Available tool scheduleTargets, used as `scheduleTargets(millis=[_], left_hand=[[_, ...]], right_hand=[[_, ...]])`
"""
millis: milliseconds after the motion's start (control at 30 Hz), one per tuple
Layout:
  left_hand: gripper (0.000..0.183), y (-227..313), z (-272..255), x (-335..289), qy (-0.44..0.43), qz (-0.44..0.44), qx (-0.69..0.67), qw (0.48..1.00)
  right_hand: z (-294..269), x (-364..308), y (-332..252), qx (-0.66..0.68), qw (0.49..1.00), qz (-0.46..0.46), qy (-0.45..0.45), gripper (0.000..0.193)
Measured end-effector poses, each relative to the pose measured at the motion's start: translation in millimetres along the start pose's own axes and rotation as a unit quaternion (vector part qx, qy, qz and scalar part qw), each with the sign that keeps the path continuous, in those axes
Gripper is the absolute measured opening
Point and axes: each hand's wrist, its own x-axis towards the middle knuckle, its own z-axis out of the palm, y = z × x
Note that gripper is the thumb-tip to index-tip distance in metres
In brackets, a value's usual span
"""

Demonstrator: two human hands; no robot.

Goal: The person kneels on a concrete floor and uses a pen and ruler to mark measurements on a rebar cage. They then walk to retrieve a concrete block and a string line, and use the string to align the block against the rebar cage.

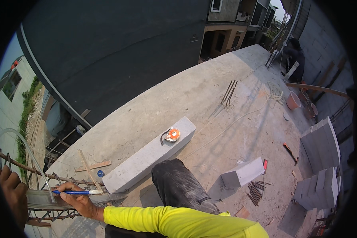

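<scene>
My right hand (78, 200), at the end of a yellow sleeve, is closed around a blue marker (76, 192) with a white end. The marker's tip is at a clear bent hose (36, 160), beside a smooth grey strip (37, 199) among rusty rebar (67, 180). At the far left edge, my left hand (12, 194) shows only in part, in shade with its fingers curled; what they hold, if anything, is hidden. The hose arches down toward that hand. Near my knee, an orange and white tape measure (173, 135) rests on a long pale block (148, 156).
A blue tape roll (100, 173) and wood strips (93, 166) lie near the slab's left edge, which drops off. To the right are a short block (242, 173), steel rods (256, 193), a hammer (290, 152), stacked blocks (320, 143) and a bucket (293, 100). A person (295, 57) crouches far right.
</scene>
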Motion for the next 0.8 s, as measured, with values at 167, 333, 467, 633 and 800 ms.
scheduleTargets(millis=[167,333,467,633,800], left_hand=[[0.013,-1.7,-1.0,-1.8,-0.004,-0.001,-0.002,1.000],[0.011,-1.1,-2.0,2.3,-0.001,0.002,-0.006,1.000],[0.010,-1.2,0.2,4.0,0.008,0.004,-0.012,1.000],[0.008,-2.0,2.2,5.8,0.019,0.004,-0.023,1.000],[0.007,1.0,-4.2,11.2,0.033,0.004,-0.033,0.999]], right_hand=[[-0.3,-0.1,2.8,-0.011,1.000,-0.006,-0.001,0.020],[0.6,0.4,-0.7,-0.001,1.000,0.000,0.000,0.019],[-0.1,-0.2,-0.1,-0.009,1.000,0.002,0.000,0.020],[-0.4,-0.4,3.1,-0.002,1.000,0.006,0.005,0.020],[2.2,3.3,-7.2,-0.018,1.000,-0.015,0.002,0.019]])
